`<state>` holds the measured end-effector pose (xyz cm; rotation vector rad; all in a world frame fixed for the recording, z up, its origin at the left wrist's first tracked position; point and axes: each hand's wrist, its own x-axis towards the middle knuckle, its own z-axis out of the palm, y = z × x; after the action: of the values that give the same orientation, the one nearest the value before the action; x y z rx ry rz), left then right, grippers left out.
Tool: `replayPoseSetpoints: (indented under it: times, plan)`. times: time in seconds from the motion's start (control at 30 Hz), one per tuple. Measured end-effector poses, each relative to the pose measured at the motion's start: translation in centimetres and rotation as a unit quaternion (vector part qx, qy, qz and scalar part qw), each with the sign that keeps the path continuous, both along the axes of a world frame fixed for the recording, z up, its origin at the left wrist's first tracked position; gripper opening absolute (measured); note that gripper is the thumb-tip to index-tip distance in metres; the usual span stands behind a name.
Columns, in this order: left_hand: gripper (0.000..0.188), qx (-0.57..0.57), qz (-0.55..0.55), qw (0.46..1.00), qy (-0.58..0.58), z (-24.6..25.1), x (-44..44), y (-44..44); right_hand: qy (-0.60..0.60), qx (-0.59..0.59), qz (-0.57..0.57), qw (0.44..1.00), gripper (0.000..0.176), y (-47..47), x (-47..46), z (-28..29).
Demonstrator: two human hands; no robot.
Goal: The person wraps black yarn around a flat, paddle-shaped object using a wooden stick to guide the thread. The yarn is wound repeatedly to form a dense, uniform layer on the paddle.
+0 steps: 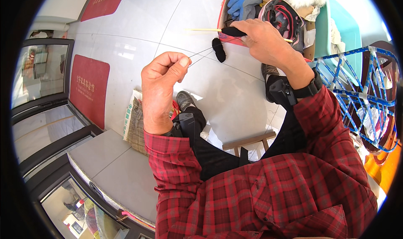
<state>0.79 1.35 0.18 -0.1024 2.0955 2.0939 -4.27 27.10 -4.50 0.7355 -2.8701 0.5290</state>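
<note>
My left hand (167, 78) is raised at the centre left, with thumb and fingertips pinched on a thin dark thread (201, 52). The thread runs up and right towards my right hand (259, 39), which grips a thin pale stick (206, 29) with black yarn (233, 32) wound around it. The stick's other end shows below the right hand's fingers. A small black yarn bundle (219, 50) appears between the two hands, over the tiled floor; whether it hangs or lies there I cannot tell.
A box (223, 12) at the top right holds blue-grey gloves (241, 4) and a helmet (281, 18). Right of it are a turquoise tub (346, 31) and a blue tubular rack (365, 94). A plaid bag (137, 125) stands by my left foot; a dark-framed glass door (41, 72) is at left.
</note>
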Motion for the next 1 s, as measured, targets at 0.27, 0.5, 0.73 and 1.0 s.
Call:
replayPoseSetpoints:
  times: [0.27,0.5,0.73,1.0]
  plan:
    - [0.012,-0.065,0.028,0.997,-0.024,-0.3,-0.4,-1.1,-0.119,-0.290,0.029,0.949,0.030,0.6,-0.5,2.4]
    - [0.013,-0.084,-0.010,0.995,-0.058,-0.5,-0.4,-1.2,-0.283,-0.829,0.126,0.466,0.016,1.0,-1.4,4.2]
    - [0.015,0.026,0.021,0.999,-0.015,0.0,0.0,-1.3,-0.038,-0.323,-0.041,0.945,0.036,0.0,-0.9,2.0]
    - [0.012,-0.028,0.016,0.998,-0.048,-0.1,-0.4,-1.8,-0.206,-0.552,0.024,0.808,0.023,0.5,-1.2,1.7]
